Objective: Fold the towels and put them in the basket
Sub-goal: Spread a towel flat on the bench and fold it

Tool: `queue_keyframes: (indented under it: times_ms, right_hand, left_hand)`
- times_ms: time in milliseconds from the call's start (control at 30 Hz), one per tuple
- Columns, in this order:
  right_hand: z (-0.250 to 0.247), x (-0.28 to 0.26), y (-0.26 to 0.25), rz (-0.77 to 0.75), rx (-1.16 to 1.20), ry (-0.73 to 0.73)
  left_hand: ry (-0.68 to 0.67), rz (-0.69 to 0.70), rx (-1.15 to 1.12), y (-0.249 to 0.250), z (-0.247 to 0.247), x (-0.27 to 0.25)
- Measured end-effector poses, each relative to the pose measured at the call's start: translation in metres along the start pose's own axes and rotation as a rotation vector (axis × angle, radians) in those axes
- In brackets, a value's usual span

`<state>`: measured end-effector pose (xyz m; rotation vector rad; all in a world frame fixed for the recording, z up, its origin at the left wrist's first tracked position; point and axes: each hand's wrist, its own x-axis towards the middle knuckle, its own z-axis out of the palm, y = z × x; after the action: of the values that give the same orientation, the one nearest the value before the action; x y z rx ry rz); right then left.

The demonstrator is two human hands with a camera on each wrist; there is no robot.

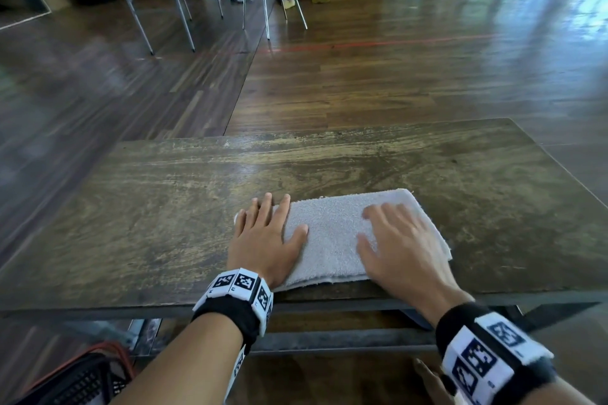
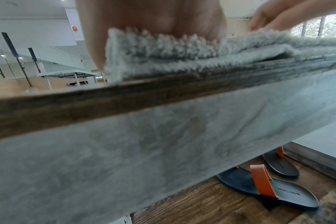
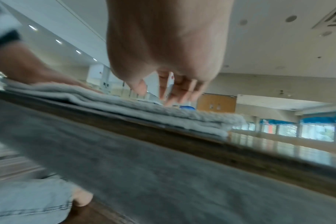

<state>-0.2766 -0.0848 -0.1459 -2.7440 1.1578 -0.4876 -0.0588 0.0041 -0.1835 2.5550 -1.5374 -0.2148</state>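
Folded towel (image 1: 332, 233) flat on the surface (image 1: 164, 207), long axis left-right, near the front edge. Left hand (image 1: 263, 240) spread flat on its left end; right hand (image 1: 401, 246) open above its right end, probably touching, gripping nothing. Basket (image 1: 82, 381), seemingly, down left, nearer the left grip.

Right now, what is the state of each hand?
Left hand: open, fingers straight, pressing flat on the folded towel.
Right hand: open, fingers spread above the towel; contact cannot be told.

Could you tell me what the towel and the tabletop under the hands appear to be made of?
The towel looks like grey terry cloth, probably cotton: the left wrist view shows a looped, fuzzy pile along its folded edge. The tabletop looks like dark wood or wood-look laminate, with streaky grain, worn pale patches and a slight sheen; which one cannot be told. Both hands, left hand and right hand, lie flat on the towel.
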Motion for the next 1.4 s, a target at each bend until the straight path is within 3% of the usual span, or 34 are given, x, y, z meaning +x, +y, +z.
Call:
queue_keyframes:
  times_ms: [100,267,367,467,567,667,800,933,1067,1167,1300,1400]
  right_hand:
    - [0.006,-0.012,-0.017,-0.040,0.135,-0.171]
    - [0.004,0.011,-0.007,0.035,0.122,-0.199]
    - [-0.006,0.018,0.003,0.071,0.170,-0.216]
    - [-0.011,0.002,0.008,0.015,0.143,-0.213]
    - [-0.006,-0.025,0.014,-0.043,0.168,-0.353]
    - [0.005,-0.052,0.020,-0.100,0.148,-0.454]
    - [0.010,-0.074,0.018,-0.171,0.096,-0.308]
    - [0.004,-0.073,0.010,-0.169,0.428,-0.027]
    - [-0.009,-0.054,0.003,0.030,0.701,0.056]
    - [-0.017,-0.036,0.002,0.166,0.846,0.108]
    - [-0.024,-0.008,0.008,0.295,0.835,0.166]
    - [-0.022,0.013,0.013,0.352,0.775,0.141]
  left_hand:
    - [0.009,-0.055,0.004,0.005,-0.001,-0.002]
    - [0.057,-0.114,0.054,0.020,-0.018,-0.008]
    - [0.019,-0.138,0.035,0.024,-0.031,-0.014]
    - [0.001,-0.121,-0.033,0.017,-0.036,-0.028]
    - [0.000,-0.075,-0.059,0.006,-0.028,-0.046]
    - [-0.035,-0.071,-0.235,-0.002,-0.018,-0.056]
    - [-0.115,-0.096,-0.405,-0.001,-0.022,-0.060]
    - [-0.082,-0.047,-0.413,-0.004,-0.033,-0.065]
    - [-0.152,0.136,-0.340,-0.004,-0.047,-0.070]
    - [-0.176,0.210,-0.487,0.010,-0.057,-0.065]
    - [-0.091,-0.021,-0.862,0.033,-0.065,-0.048]
    - [-0.079,-0.116,-0.876,0.042,-0.060,-0.030]
